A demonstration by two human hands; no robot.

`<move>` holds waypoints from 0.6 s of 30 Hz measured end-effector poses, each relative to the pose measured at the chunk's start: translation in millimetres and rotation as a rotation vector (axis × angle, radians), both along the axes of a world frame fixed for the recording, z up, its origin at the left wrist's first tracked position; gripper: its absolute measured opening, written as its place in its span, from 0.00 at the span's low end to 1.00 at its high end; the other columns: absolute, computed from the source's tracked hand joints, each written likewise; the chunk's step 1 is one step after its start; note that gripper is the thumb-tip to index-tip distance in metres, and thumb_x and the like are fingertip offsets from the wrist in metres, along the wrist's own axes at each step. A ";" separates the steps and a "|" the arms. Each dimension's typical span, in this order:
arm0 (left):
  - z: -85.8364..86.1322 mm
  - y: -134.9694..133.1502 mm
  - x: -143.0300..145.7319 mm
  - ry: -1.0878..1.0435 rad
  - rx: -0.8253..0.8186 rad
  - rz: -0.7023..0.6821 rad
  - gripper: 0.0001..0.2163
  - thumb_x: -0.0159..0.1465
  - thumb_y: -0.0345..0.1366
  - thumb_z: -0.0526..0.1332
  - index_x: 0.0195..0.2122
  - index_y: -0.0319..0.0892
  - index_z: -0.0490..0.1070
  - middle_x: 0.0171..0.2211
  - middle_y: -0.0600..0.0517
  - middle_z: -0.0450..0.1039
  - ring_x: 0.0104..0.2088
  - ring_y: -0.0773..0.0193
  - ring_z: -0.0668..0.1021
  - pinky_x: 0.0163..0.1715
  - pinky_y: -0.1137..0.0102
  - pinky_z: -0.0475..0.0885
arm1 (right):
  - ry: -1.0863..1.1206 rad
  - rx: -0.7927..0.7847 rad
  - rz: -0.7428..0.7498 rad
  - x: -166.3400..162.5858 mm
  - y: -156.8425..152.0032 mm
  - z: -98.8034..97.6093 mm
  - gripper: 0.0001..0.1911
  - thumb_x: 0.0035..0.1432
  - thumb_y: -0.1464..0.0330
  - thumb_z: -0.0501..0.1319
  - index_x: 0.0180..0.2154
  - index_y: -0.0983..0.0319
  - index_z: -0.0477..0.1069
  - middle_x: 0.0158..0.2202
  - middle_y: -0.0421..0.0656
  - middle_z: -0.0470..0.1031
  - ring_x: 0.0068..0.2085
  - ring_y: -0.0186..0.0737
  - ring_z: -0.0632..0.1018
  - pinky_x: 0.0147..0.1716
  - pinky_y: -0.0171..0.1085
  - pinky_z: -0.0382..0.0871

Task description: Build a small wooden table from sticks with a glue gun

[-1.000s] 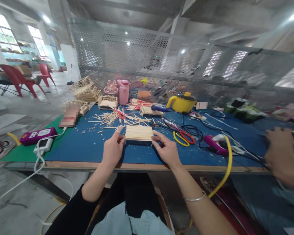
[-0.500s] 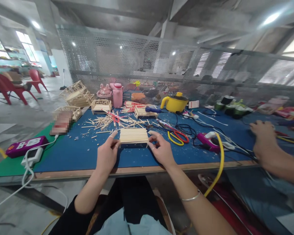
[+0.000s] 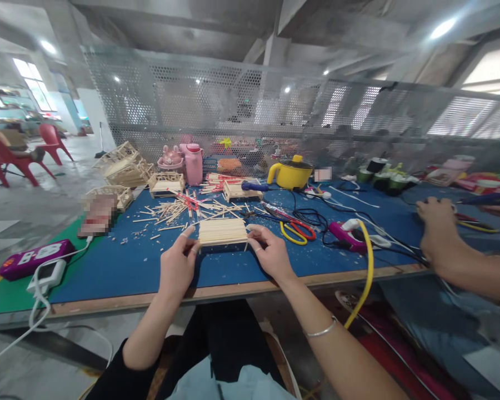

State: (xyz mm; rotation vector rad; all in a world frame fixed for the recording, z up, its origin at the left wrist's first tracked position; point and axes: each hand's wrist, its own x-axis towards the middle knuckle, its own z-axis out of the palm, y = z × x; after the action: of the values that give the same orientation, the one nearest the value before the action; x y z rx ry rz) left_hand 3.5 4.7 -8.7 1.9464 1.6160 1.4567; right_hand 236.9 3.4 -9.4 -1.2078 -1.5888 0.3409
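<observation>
Between my two hands is a small slatted platform of pale wooden sticks [image 3: 223, 230], with short legs showing under its near corners. My left hand [image 3: 178, 261] grips its left end, fingers closed at the edge. At the right end, my right hand [image 3: 270, 250] pinches the other edge with thumb and fingers. Just beyond it lie loose wooden sticks [image 3: 170, 210] in a scattered heap. A glue gun with a blue body [image 3: 254, 186] rests on a small stick frame [image 3: 231, 192] behind them.
Scissors with red and yellow handles [image 3: 298, 231] lie right of the platform, among black cables. A purple power strip [image 3: 346, 238] and a yellow pot [image 3: 294, 173] are further right. Finished stick pieces [image 3: 125, 165] are stacked at left. A co-worker's hand [image 3: 437, 222] is at far right.
The view has shifted slightly, so most things sit a little further left. The platform's near edge and right leg show more clearly; both my hands still hold its ends.
</observation>
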 end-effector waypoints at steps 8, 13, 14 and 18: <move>0.4 2.2 -4.6 0.035 0.023 -0.026 0.17 0.61 0.33 0.59 0.52 0.41 0.68 0.34 0.51 0.80 0.36 0.63 0.81 0.38 0.71 0.72 | 0.074 -0.054 0.032 -0.3 15.0 5.4 0.11 0.50 0.69 0.61 0.37 0.63 0.72 0.31 0.43 0.77 0.30 0.37 0.78 0.27 0.34 0.73; -2.2 6.4 -7.8 0.028 0.015 -0.032 0.16 0.61 0.34 0.60 0.52 0.43 0.69 0.35 0.52 0.80 0.36 0.62 0.81 0.40 0.69 0.72 | 0.009 -0.043 0.042 -11.1 14.2 6.7 0.15 0.47 0.70 0.62 0.41 0.61 0.71 0.36 0.43 0.74 0.33 0.38 0.78 0.28 0.33 0.73; -2.4 6.4 -7.5 0.023 0.019 -0.036 0.16 0.61 0.34 0.60 0.51 0.43 0.69 0.35 0.52 0.80 0.36 0.62 0.81 0.40 0.69 0.72 | -0.014 -0.038 0.046 -12.5 13.8 5.6 0.17 0.47 0.71 0.62 0.42 0.60 0.71 0.38 0.44 0.74 0.34 0.38 0.78 0.28 0.33 0.73; -2.8 5.6 -5.7 -0.009 0.027 -0.056 0.16 0.61 0.34 0.59 0.51 0.42 0.69 0.35 0.51 0.80 0.36 0.63 0.81 0.40 0.70 0.73 | -0.089 -0.009 0.029 -13.3 13.9 1.5 0.19 0.49 0.74 0.59 0.45 0.58 0.71 0.40 0.44 0.73 0.36 0.38 0.77 0.30 0.34 0.73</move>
State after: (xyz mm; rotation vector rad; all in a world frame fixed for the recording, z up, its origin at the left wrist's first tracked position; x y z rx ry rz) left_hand -2.2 10.3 -11.5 1.9806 1.5331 1.4709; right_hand 223.6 17.3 -7.9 -1.2223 -1.6845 0.3163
